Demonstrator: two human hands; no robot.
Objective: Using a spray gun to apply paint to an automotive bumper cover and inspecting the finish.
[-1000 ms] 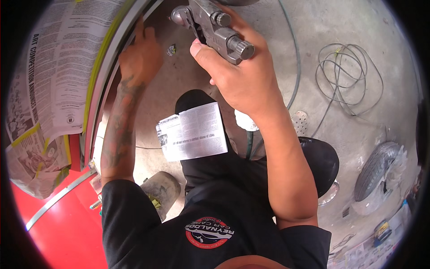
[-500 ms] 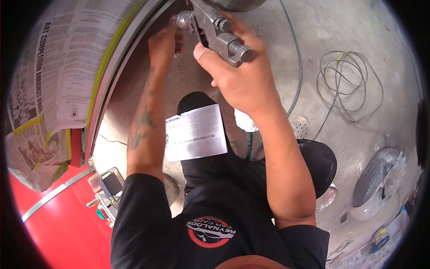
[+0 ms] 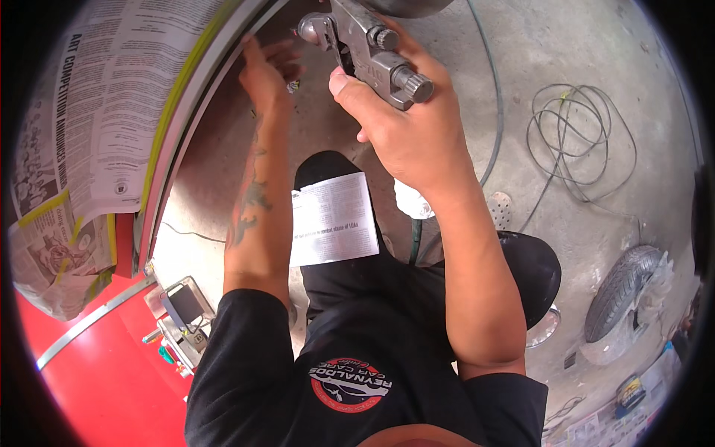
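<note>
My right hand [image 3: 406,123] grips a silver metal spray gun [image 3: 369,48], its nozzle pointing up-left toward a grey panel. My left hand [image 3: 264,71] reaches forward with fingers spread, touching the dark surface beside the grey and yellow-taped door edge [image 3: 182,112]. It holds nothing. A folded sheet of printed paper [image 3: 333,220] lies on my dark trouser leg below both hands.
Newspaper masking [image 3: 89,127] covers a red car body [image 3: 97,372] on the left. A small tray with a phone-like device [image 3: 182,316] lies on the concrete floor. A coiled cable [image 3: 577,138], a hose [image 3: 495,97], a tyre [image 3: 618,290] and a black stool [image 3: 532,272] lie to the right.
My left hand has moved up and to the right along the door edge, its arm stretching out. The spray gun in my right hand stays near the top.
</note>
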